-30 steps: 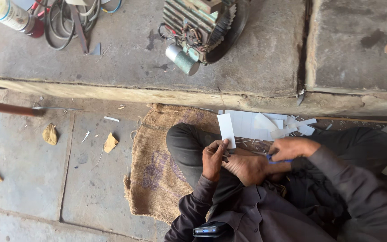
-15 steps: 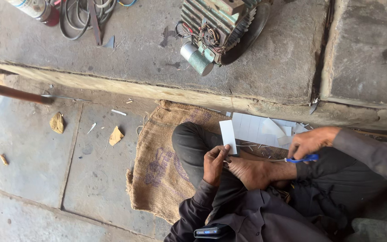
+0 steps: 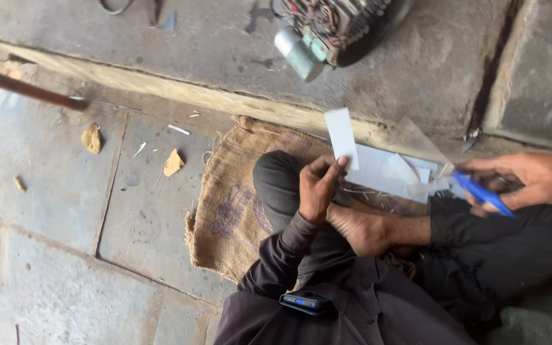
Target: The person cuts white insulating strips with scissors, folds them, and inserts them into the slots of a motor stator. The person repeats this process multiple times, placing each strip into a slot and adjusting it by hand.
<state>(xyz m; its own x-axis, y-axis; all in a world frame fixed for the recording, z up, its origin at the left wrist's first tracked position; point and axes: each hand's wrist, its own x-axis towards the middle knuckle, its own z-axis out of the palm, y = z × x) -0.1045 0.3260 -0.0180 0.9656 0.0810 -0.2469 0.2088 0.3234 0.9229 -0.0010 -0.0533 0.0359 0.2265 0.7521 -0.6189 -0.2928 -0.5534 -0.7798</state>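
Left hand [image 3: 317, 188] pinches a white strip [image 3: 342, 137] (upright); right hand [image 3: 531, 179] grips seemingly blue-handled scissors [image 3: 480, 191].

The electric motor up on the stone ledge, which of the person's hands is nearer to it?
Left. The left hand, holding a white strip, sits below the motor. The right hand, with a blue-handled tool, is far off to its lower right.

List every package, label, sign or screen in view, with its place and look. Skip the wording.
Burlap sack: flat on the stone floor under the seated person, tan weave, faded purple print.
Small device: at the person's chest, dark, oblong, with a lit blue strip; whether that is a screen is unclear.
White strip: blank, rectangular, pinched in the left hand.
No signs or labels show.
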